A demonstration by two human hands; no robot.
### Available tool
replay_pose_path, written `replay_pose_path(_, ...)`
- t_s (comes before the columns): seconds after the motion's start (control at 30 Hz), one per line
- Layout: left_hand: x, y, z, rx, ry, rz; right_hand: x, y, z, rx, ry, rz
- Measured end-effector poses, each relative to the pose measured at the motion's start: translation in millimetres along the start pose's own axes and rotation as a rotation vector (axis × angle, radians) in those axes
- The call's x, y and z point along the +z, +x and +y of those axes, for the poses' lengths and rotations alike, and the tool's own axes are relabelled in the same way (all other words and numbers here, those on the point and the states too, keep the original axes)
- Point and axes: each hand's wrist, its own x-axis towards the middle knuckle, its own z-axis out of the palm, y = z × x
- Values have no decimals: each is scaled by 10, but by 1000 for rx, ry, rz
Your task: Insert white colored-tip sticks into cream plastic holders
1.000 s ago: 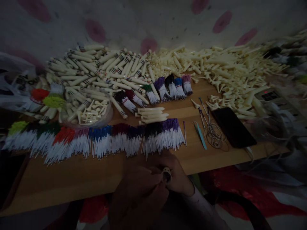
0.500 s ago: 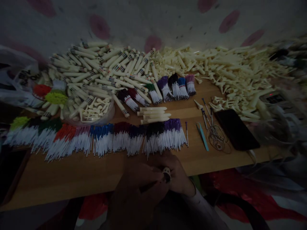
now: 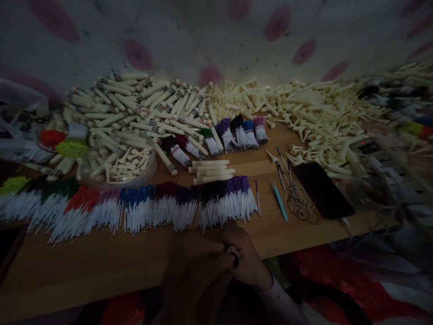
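Note:
A cream multicolour pen barrel (image 3: 233,255) points its open end up at me, with dark purple showing inside the end. My right hand (image 3: 249,258) is wrapped round the barrel and hides most of its length. Against the barrel's end my left hand (image 3: 199,262) has its fingers pressed together; whatever they pinch is hidden in the dark. Just beyond the hands lies a row of refills sorted by colour, with black refills (image 3: 214,205) and purple refills (image 3: 241,198) closest. Several cream barrels (image 3: 213,172) lie side by side behind that row.
Finished-looking pens (image 3: 135,104) are heaped at the back left, loose cream parts (image 3: 314,108) at the back right. A clear bowl (image 3: 118,184) holds small cream parts. To the right lie tweezers (image 3: 279,201), a coiled cord (image 3: 299,201) and a phone (image 3: 324,189). The table's front edge (image 3: 101,295) runs below.
The view has tilted up slightly and shifted right. Both hands stay together at the barrel, and its opening now shows purple where it looked dark before.

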Motion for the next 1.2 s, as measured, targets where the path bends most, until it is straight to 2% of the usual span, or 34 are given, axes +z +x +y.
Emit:
replay_pose_path(0.13,28,31,-30,209,86,-109,2,3,-5,-8,6,21)
replay_pose_path(0.2,69,3,-58,277,139,-114,-1,-2,11,-20,7,33)
replay_pose_path(0.23,102,-22,-71,258,148,-90,-2,-6,28,-26,7,36)
replay_pose_path(0.33,236,-115,-117,83,126,-7,16,-13,107,-36,6,42)
replay_pose_path(0.5,412,-167,-226,-93,13,21,40,-31,113,-36,-20,40)
replay_pose_path(0.57,424,-126,-228,-159,-104,25,-47,-87,-6,-22,-59,33)
replay_pose_path(0.67,402,-21,-159,-315,-307,84,-347,-249,-223,73,-197,22)
replay_pose_path(0.73,382,51,-105,-354,-350,113,-616,-365,-295,118,-292,227)
replay_pose_path(0.83,368,124,-80,-283,-260,92,-976,-453,-237,200,-563,737)
replay_pose_path(0.87,367,135,-89,-253,-224,85,-1059,-452,-190,212,-655,827)
replay_pose_path(0.9,366,141,-104,-224,-199,81,-1120,-436,-139,224,-735,845)
replay_pose_path(1.0,357,141,-173,-131,-167,90,-1196,-329,8,267,-866,787)
replay_pose_path(1.1,335,143,-249,-8,-148,87,-1191,-197,142,286,-956,681)
replay_pose_path(1.2,317,159,-298,52,-125,92,-1189,-107,268,272,-1024,613)
